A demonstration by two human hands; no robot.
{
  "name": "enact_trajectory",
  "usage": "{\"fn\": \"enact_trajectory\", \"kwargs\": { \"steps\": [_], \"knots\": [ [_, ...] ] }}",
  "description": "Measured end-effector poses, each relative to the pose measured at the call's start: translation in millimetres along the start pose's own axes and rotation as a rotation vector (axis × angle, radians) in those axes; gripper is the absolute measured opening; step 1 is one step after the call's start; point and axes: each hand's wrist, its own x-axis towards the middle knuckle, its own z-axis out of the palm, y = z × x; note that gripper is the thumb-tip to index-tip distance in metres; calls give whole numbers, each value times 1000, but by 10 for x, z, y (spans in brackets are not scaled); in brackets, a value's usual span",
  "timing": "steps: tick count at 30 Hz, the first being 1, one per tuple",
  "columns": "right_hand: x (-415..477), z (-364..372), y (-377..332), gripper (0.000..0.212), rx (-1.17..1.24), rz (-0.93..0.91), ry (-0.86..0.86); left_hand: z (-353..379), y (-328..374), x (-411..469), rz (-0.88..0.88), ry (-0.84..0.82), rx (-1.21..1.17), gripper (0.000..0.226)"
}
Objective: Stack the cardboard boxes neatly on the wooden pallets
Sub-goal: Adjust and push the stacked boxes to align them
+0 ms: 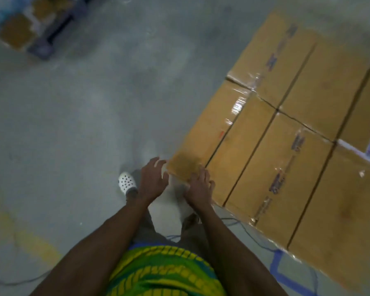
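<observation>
Boxes (286, 146): taped, stiff, flush in one layer, pallet hidden. Corner box (203, 135) likely heavy; grip opposite sides, low. Left hand (153, 178) spread-fingered beside its near corner; right hand (199, 189) seemingly resting on its top edge, fingers loosely apart.

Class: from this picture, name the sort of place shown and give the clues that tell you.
Probably a warehouse or storeroom: a bare concrete floor, a tight block of taped cardboard boxes, and blue tape lines on the floor.
</observation>
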Motion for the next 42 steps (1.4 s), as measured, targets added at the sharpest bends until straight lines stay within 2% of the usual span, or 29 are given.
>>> {"fn": "enact_trajectory", "kwargs": {
  "steps": [3, 7, 11, 17, 20, 23, 25, 27, 28, 30, 31, 34, 36, 39, 42],
  "knots": [
    [337, -34, -391, 52, -83, -24, 22, -144, -529, 39, -156, 25, -108, 59],
    [747, 140, -974, 56, -193, -75, 1, -392, -1023, 277, -260, -128, -170, 56],
    [1080, 408, -1593, 62, -261, -90, -72, -505, -1593, 787, -295, -243, -250, 62],
    [1854, 759, -2161, 63, -354, 8, -258, -487, -2318, 1613, -249, -286, -256, 63],
    [2225, 866, -2148, 66, -360, 74, -267, -362, -2330, 1933, -254, -322, -319, 59],
    [2676, 997, -1939, 71, -483, 111, -349, 95, -2336, 2229, -301, -422, -391, 62],
    [2945, 1087, -1682, 76, -657, 128, -433, 457, -2305, 2373, -326, -491, -466, 67],
    [3112, 1197, -1392, 79, -899, 104, -535, 798, -2253, 2423, -393, -618, -542, 55],
    [3124, 1251, -1275, 81, -999, 92, -572, 926, -2221, 2424, -420, -671, -598, 56],
    [3146, 1417, -1054, 88, -1138, 83, -641, 1172, -2156, 2449, -482, -703, -682, 78],
    [3160, 1497, -1003, 93, -1177, 67, -661, 1255, -2118, 2453, -518, -724, -703, 77],
    [3265, 1669, -1005, 102, -1143, -8, -632, 1494, -2067, 2475, -653, -836, -685, 46],
    [3361, 1623, -981, 99, -1110, -12, -589, 1541, -1965, 2468, -731, -879, -664, 43],
    [3625, 1403, -851, 85, -1129, 31, -633, 1526, -1802, 2536, -835, -924, -655, 41],
    [4006, 1131, -672, 70, -1050, 97, -584, 1496, -1674, 2545, -1137, -966, -832, 45]
  ]
}}
